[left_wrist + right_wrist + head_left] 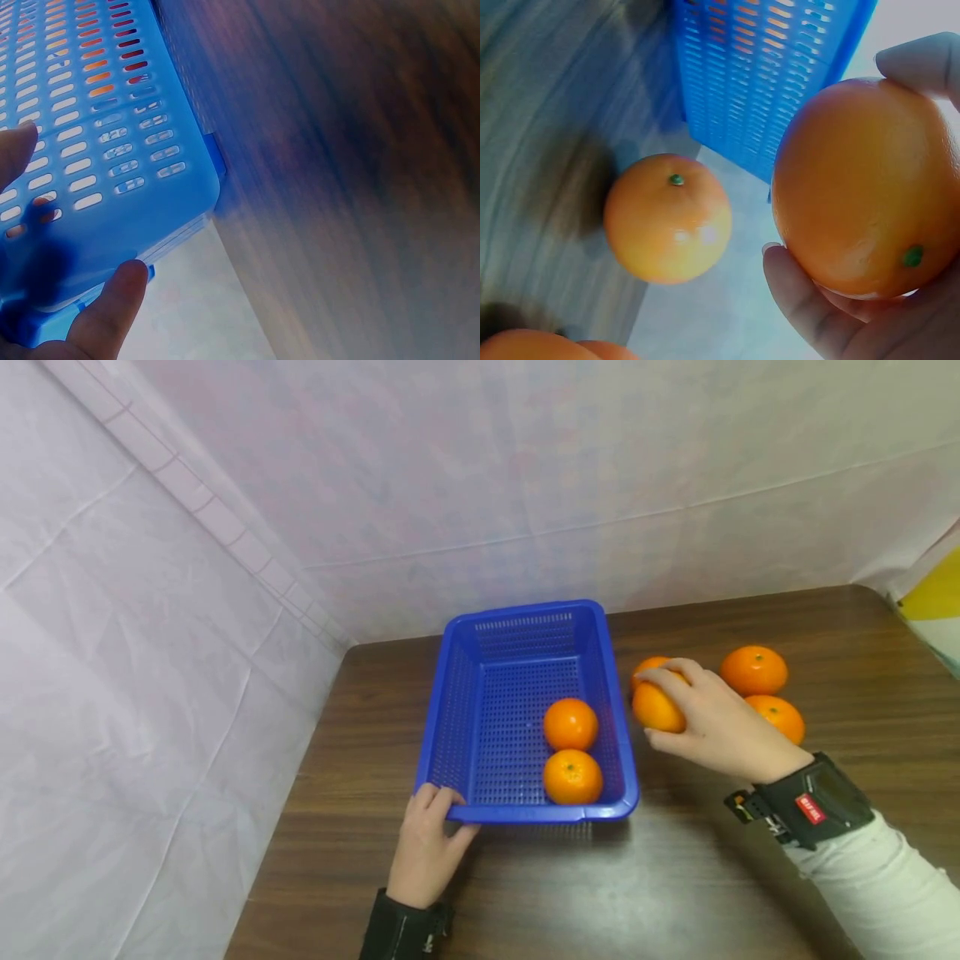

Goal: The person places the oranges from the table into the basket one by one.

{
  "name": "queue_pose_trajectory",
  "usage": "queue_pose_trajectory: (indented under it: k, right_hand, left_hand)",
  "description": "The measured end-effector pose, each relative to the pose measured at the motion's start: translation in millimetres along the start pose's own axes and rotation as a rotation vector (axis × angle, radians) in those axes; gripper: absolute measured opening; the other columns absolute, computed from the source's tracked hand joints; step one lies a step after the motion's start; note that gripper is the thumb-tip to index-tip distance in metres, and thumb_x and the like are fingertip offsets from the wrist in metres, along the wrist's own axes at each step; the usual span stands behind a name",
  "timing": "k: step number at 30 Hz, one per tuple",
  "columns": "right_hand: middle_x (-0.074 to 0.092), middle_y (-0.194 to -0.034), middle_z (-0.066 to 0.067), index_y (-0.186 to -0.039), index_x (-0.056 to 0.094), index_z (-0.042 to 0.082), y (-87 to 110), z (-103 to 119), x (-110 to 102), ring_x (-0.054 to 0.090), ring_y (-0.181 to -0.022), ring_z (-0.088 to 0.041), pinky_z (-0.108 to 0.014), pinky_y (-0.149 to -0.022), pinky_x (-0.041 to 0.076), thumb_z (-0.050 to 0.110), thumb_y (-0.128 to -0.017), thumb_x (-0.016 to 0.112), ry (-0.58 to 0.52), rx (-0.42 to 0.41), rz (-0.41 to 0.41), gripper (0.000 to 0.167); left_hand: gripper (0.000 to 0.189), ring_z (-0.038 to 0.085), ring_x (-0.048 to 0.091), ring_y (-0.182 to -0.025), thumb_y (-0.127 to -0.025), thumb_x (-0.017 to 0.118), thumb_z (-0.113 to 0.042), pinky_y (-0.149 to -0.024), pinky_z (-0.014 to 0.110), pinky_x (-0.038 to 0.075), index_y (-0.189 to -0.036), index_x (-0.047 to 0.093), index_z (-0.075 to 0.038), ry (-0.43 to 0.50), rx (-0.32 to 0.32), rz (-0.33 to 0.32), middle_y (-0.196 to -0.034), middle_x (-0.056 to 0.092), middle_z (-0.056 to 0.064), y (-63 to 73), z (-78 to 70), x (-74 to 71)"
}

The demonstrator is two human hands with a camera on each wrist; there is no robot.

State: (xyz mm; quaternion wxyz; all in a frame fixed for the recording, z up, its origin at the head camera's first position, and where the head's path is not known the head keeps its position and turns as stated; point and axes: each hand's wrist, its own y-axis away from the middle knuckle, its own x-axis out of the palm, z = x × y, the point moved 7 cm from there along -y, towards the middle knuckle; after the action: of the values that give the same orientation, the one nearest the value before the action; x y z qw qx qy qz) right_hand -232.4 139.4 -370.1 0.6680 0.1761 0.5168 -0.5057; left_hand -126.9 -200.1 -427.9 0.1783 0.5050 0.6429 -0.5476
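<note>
Your left hand (427, 852) grips the near-left corner of the blue basket (525, 814), fingers hooked over the rim and thumb outside, probably to steady such a light-looking thing. Your right hand (705, 718) is just beyond the basket's right wall, its thumb and fingers curled round opposite sides of an orange (657, 708); a round, glossy skin likely calls for that wide hold. The held fruit appears raised off the table (360, 760), before a second orange (649, 667) resting near the basket's right wall. Farther right of the basket sit a third orange (753, 670) and a fourth orange (778, 717), close together. Inside the basket, towards its near-right corner, lie a front orange (572, 777) and a rear orange (571, 724), where the walls should stop them rolling away.
</note>
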Motion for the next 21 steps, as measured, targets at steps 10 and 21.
queue_pose_trajectory:
  k: [10,21]
  right_hand:
    - [0.048,-0.135,-0.018,-0.141,0.050,0.016,-8.7,21.6,-9.5,0.056,-0.110,-0.038,-0.055,-0.085,0.052,0.029,-0.083,0.077,0.007,-0.049,0.014,0.065]
    - [0.048,-0.135,-0.016,-0.140,0.051,0.016,-23.2,57.7,-2.5,0.060,-0.101,-0.030,-0.036,-0.071,0.053,0.029,-0.083,0.073,-0.022,-0.139,0.075,0.062]
  left_hand:
    - [0.035,0.014,0.052,-0.080,-0.067,0.090,-0.015,-0.072,0.033,0.049,-0.087,0.061,-0.015,0.003,-0.008,0.010,-0.086,0.052,-0.003,-0.3,-0.5,0.5]
    - [0.035,0.014,0.052,-0.080,-0.067,0.090,-0.015,-0.071,0.032,0.049,-0.087,0.061,-0.015,0.010,-0.014,0.006,-0.086,0.052,-0.003,-0.7,-0.4,0.0]
